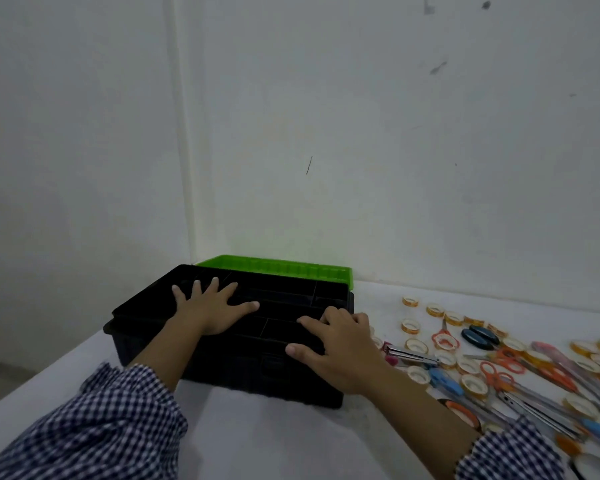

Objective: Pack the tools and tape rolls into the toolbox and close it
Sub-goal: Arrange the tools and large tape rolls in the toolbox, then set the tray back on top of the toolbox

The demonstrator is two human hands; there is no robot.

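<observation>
A black toolbox (243, 372) stands open on the white table, its green lid (284, 271) tipped back against the wall. A black divided tray (291, 292) sits in its top. My left hand (210, 306) lies flat on the tray with fingers spread. My right hand (340, 348) rests on the tray's front right edge, fingers curled over the rim and thumb on the box's front. To the right lie several small yellow tape rolls (411, 325), orange scissors (499, 370), black scissors (480, 336), a stapler (409, 355) and a blue-handled tool (445, 381).
The toolbox stands in the corner where two white walls (326, 133) meet. The table's left edge (32, 386) runs diagonally close to the box. Tools and tape crowd the right side up to the frame's edge.
</observation>
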